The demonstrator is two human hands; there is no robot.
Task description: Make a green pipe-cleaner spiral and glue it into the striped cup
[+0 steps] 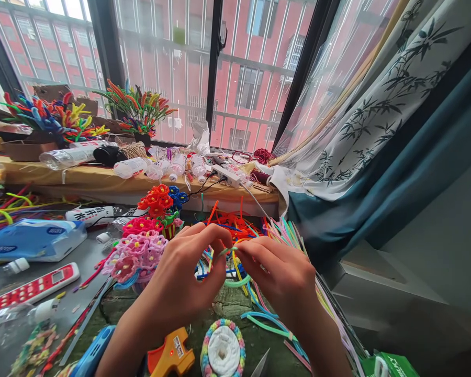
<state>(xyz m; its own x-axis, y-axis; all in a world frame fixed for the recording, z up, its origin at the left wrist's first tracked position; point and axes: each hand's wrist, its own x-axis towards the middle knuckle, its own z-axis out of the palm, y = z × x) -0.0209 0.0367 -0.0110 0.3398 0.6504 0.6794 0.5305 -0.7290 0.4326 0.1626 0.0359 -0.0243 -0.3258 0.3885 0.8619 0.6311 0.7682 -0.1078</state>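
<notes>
Fingertips of my left hand [188, 264] and my right hand [284, 275] meet above the table, both pinched on a short light-green pipe cleaner [226, 252]. Most of that piece is hidden by the fingers. Beneath the hands, loose pipe cleaners [262, 317] in green, blue and pink lie on the dark tabletop. A round white piece with a pastel fuzzy rim [223, 350] sits close to me. To its left lies an orange-yellow glue gun [175, 353] with a small red light. Scissor blades [261, 363] show to its right.
Pipe-cleaner flowers [139, 251] stand left of my hands. A tissue pack [33, 240], a red-and-white remote [35, 287] and plastic bottles [43, 310] crowd the left side. More bottles [131, 167] line the windowsill. A green box [392, 365] is at lower right, below a teal curtain [377, 199].
</notes>
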